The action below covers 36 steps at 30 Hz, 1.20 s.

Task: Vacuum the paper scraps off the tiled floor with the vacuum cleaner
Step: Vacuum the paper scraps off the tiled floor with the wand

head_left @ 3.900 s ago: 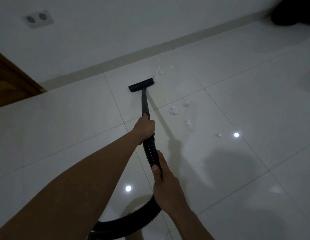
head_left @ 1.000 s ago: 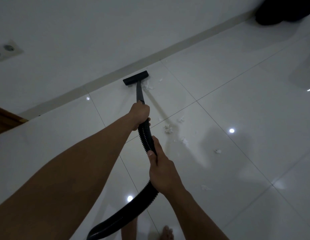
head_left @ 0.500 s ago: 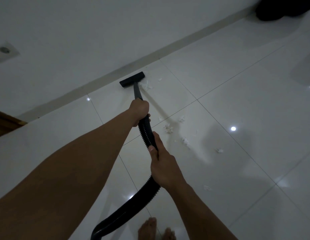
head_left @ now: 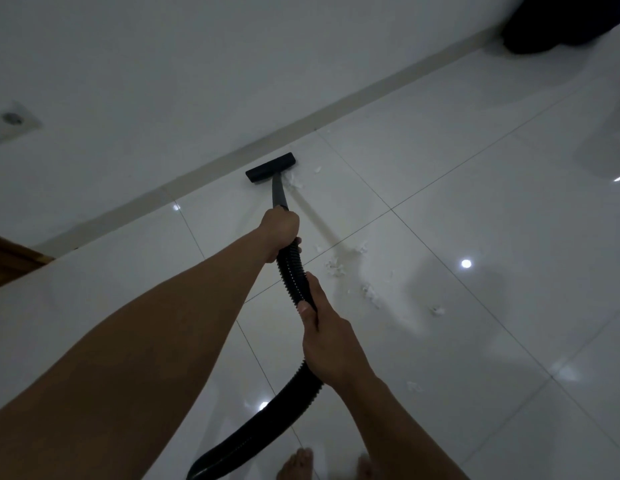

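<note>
The left arm reaches far forward, and the left hand point(head_left: 281, 233) is clenched around the spot where the ribbed black hose point(head_left: 294, 271) meets the rigid wand point(head_left: 279, 195), knuckles up. The right hand point(head_left: 331, 344) sits lower and nearer the body, fingers wrapped around the same hose with the thumb lying straight along its top (both hands are grasping, neither released). Below the right hand the hose curves down to the bottom edge of the view, beside two bare feet point(head_left: 296, 465). The wand slants away to the flat black nozzle point(head_left: 271, 167), which rests on the tiled floor point(head_left: 475, 202) just beside the pale skirting point(head_left: 371, 95). Paper scraps point(head_left: 336, 268) lie scattered to the right of the hose, with a few more touching or just beside the nozzle's right end. The floor is glossy white with thin grout lines and bright spots of reflected light point(head_left: 466, 263). A white wall point(head_left: 232, 57) rises behind, carrying a double socket point(head_left: 10, 123) at left; a wooden edge point(head_left: 10, 261) shows below it, and a dark object point(head_left: 551, 26) sits in the far right corner.
</note>
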### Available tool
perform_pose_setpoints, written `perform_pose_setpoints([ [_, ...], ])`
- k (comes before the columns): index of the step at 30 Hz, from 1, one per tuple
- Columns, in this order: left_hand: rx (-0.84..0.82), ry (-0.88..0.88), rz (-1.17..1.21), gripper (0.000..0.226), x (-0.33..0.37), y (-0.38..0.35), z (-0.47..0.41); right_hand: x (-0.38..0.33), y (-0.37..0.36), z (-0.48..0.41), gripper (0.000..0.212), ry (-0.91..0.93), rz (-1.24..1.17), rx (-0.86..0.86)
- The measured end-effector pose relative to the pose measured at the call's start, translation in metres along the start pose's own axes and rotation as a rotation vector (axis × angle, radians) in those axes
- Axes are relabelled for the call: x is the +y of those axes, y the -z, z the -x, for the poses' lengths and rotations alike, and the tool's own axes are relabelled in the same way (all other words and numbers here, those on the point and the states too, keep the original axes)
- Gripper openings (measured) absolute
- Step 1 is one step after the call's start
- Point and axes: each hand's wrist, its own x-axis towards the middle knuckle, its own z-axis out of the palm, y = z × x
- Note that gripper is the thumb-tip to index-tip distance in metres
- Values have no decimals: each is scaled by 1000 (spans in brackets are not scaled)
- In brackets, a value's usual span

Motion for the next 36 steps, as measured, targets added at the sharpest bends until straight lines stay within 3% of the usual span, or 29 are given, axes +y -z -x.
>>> perform_pose_setpoints([
  [17, 48, 10, 44, 46, -6, -63, 24, 37, 59, 28, 52, 14, 4, -23],
  [36, 55, 18, 20, 36, -20, -103, 47, 69, 78, 56, 52, 14, -6, 3],
])
